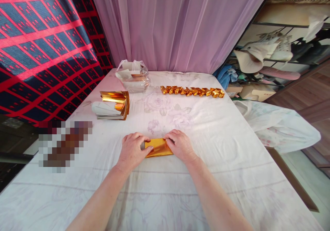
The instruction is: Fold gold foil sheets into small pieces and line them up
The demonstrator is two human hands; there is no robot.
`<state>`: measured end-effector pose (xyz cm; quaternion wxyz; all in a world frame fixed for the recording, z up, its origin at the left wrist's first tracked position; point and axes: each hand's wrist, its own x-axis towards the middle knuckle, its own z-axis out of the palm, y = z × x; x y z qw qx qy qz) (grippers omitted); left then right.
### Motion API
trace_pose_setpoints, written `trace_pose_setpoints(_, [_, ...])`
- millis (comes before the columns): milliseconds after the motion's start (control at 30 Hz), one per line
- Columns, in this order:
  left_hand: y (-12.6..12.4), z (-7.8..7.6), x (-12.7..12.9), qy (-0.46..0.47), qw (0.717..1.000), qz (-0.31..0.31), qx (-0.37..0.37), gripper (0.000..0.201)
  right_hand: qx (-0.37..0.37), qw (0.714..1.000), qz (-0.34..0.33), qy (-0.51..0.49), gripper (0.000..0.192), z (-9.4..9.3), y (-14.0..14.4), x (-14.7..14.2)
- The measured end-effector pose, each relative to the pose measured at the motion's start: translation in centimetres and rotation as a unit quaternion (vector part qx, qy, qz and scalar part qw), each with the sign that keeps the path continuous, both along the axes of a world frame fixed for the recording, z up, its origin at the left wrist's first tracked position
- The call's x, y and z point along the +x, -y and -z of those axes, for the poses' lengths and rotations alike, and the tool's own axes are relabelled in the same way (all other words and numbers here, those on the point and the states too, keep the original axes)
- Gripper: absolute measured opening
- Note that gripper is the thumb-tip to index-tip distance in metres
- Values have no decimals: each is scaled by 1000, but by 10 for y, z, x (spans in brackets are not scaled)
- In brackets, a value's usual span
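Observation:
A folded piece of shiny gold foil paper [159,147] lies on the cloth-covered table in front of me. My left hand [133,149] grips its left end, thumb on top and fingers at the far edge. At the other end, my right hand [180,144] pinches the paper near its far right corner. Beyond my left hand rests a curled stack of gold foil sheets [112,107] with white backs. Farther off, a row of folded gold paper pieces [192,91] stretches across the right side of the table.
A clear plastic bag [132,77] with paper inside stands at the table's far edge, before a purple curtain [165,24]. A blurred-out item [65,145] lies at the left edge. Shelves with a cap [251,57] and shoes are on the right, above a white plastic bag [283,126].

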<state>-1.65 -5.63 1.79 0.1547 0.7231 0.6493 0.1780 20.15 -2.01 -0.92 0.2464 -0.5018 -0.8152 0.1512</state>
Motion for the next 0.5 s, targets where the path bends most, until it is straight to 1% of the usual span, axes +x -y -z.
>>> trace_pose_setpoints(267, [-1,-2,2,-11,1000,0,-6,19,-4,1000,-4,28,26,-3,1,0])
trace_pose_setpoints(367, [0,-1,2,-13,1000,1,-4,18,2,998,0,60,25,-10,2,-2])
trace_pose_setpoints(500, [2,0,3,-28,1000,3,13,16,8,991,-4,133,22,-22,5,-5])
